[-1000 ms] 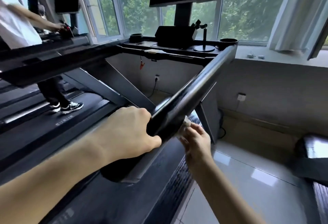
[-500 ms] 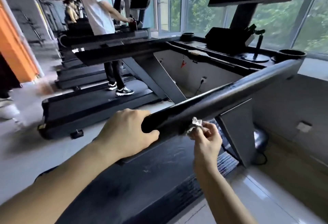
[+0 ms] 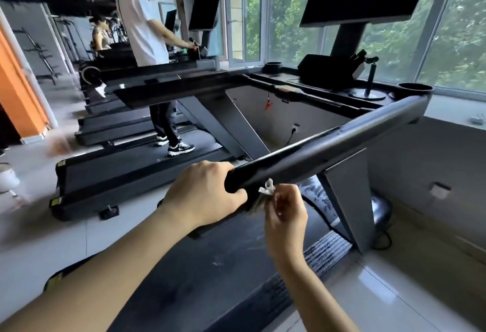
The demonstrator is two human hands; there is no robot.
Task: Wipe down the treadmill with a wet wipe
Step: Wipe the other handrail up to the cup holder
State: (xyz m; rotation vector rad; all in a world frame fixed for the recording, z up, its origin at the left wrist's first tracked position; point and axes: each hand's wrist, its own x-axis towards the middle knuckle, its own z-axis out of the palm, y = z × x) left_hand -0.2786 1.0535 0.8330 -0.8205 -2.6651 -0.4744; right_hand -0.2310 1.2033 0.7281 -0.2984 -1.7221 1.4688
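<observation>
While my L hand (image 3: 207, 195) wraps the near end of the black handrail (image 3: 328, 152) at lower centre of frame, fingers (image 3: 210, 172) curled over the top and thumb hooked under, my R hand (image 3: 285, 216) sits just to the right of it. R fingertips (image 3: 286, 192) pinch the wet wipe (image 3: 267, 190), a small crumpled white wad. The wipe is touching the lower side of the rail, right next to the L thumb.

So I judge the step in hand is wiping this side rail, at its near end. The rail runs off to the upper right toward the console (image 3: 323, 71) and the cup holder (image 3: 414, 89). I can't tell which parts of the treadmill (image 3: 210, 266) are already clean; the belt shows pale scuffs, nothing more.

Next move, as I see it:
- Run the wipe along the rail toward the upper right, w/ steady pressure, going round the underside too.
- The wad is tiny, so opening it out would prob. give more contact per pass.
- The L hand covers the rail end, so it has to lift or shift for that patch to get done.
- The L hand can steady me otherwise.

Another person (image 3: 142, 23) stands on the next machine, upper left, well apart from my reach.
</observation>
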